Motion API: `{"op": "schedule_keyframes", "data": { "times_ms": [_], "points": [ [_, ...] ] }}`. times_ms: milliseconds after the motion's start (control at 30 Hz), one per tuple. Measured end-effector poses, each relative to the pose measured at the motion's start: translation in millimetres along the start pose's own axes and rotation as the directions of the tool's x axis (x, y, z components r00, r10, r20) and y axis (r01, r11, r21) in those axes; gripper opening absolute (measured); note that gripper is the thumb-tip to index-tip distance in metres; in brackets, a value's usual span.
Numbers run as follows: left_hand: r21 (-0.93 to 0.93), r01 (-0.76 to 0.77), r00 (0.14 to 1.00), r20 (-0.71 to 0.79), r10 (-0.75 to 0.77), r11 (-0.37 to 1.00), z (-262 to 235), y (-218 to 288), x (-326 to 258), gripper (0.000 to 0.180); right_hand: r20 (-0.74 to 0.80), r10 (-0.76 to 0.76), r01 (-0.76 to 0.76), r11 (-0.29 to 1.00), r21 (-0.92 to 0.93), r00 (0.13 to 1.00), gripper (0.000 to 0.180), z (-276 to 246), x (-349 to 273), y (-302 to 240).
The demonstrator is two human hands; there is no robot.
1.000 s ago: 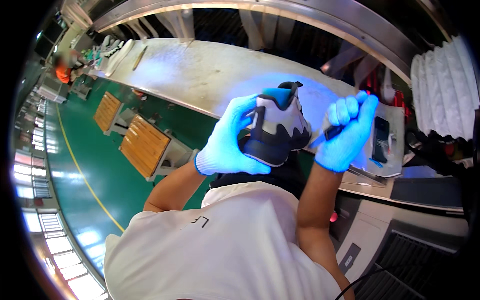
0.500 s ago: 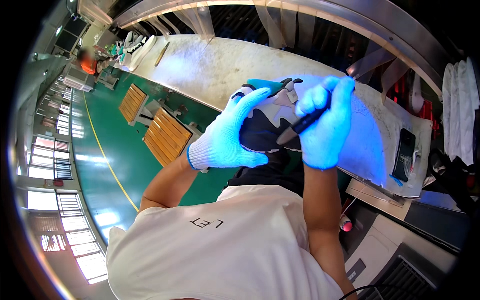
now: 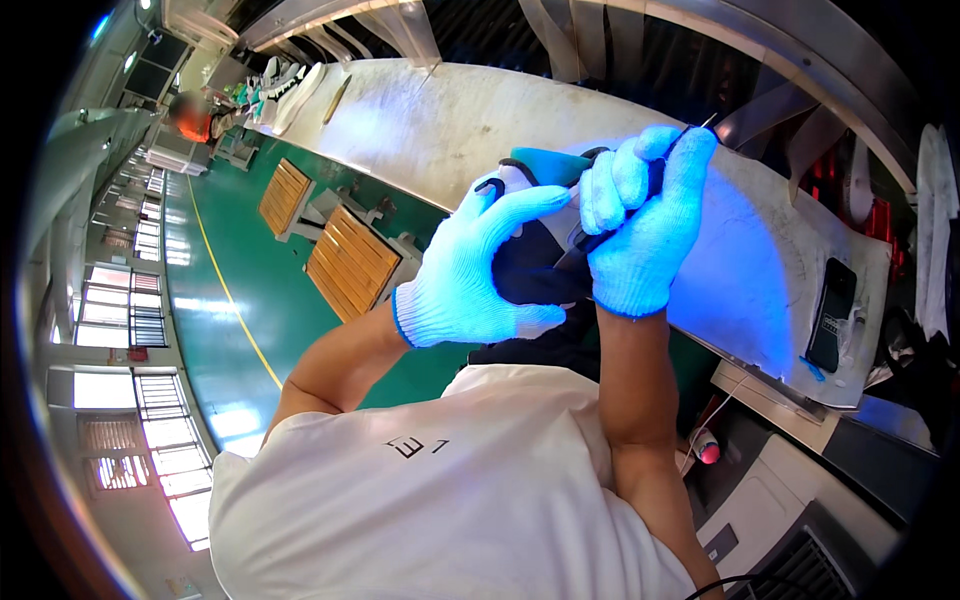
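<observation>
Well, the left hand [image 3: 470, 270] has the shoe [image 3: 530, 252] by the bench [image 3: 480, 115], spread wide round it; the right hand [image 3: 643, 225] is curled tight about a dark tool [image 3: 588, 240], its tip close to the shoe, touching or not I can't tell from here

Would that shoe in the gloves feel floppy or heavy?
The shoe might give at its opening, where the teal lining looks soft. It probably wouldn't flop, since it doesn't sag in the left hand. It's likely light: that hand seems to support it while the right hand grips a dark tool.
</observation>
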State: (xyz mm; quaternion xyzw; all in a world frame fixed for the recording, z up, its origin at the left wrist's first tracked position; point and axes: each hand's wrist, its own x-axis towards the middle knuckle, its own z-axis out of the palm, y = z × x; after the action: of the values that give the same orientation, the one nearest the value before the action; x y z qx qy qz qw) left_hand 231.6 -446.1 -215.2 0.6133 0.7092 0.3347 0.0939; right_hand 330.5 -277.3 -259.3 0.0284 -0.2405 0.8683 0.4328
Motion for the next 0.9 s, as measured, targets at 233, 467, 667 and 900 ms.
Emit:
{"op": "schedule_keyframes", "data": {
  "times_ms": [233, 467, 667, 900],
  "points": [
    [0.040, 0.050, 0.999, -0.001, -0.050, 0.998, 2, 6, -2, 0.100, -0.121, 0.144, -0.125, 0.981, 0.150, 0.982, 0.056, 18, 2, 5],
    [-0.039, 0.021, 1.000, -0.022, -0.021, 0.999, -1, -11, -4, 0.103, -0.126, 0.114, -0.056, 0.920, 0.388, 0.985, 0.052, -3, 11, 12],
    [0.039, 0.062, 0.998, -0.004, -0.062, 0.997, 3, -1, -10, 0.104, -0.283, -0.073, 0.041, 0.992, -0.118, 0.956, 0.045, 21, 3, 15],
    [-0.050, 0.140, 0.990, -0.021, -0.141, 0.989, 1, -8, -22, 0.109, -0.235, 0.037, -0.047, 0.998, -0.036, 0.971, 0.048, -17, 9, -7]
  ]
}}
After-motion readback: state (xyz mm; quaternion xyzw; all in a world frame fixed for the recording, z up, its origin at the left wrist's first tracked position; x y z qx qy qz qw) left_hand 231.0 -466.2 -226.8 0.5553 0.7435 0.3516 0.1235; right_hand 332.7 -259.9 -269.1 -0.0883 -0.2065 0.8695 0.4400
